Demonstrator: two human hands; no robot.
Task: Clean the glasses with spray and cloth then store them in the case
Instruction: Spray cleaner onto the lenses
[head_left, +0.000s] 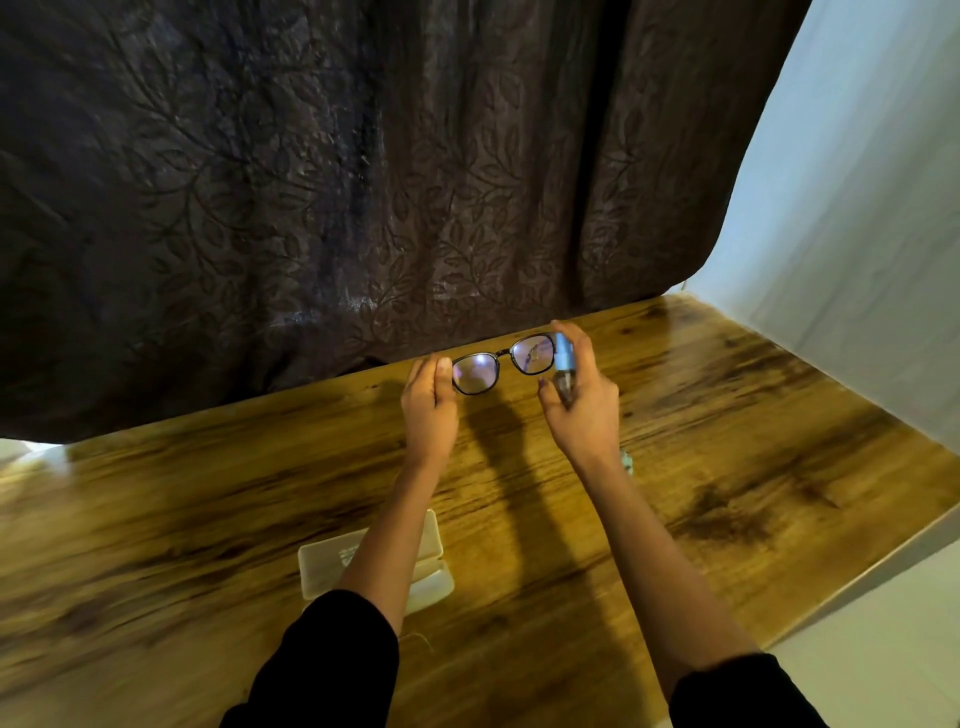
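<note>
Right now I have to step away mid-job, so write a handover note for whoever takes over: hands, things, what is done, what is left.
Left hand: pinches the black-framed glasses by one end, above the wooden table.
Right hand: grips the small blue-capped spray bottle beside one lens.
Pale glasses case: apparently open, on the table under the left forearm.
Cloth: not clearly in view.
Done: glasses and spray in hand.
Left: finish spraying, wipe, store in case.

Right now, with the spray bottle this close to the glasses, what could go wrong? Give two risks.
1. The left hand pinches the glasses by one end only; they could twist or drop onto the table.
2. The spray bottle in the right hand sits almost against one lens, so it may knock it or leave the other lens dry.
</note>
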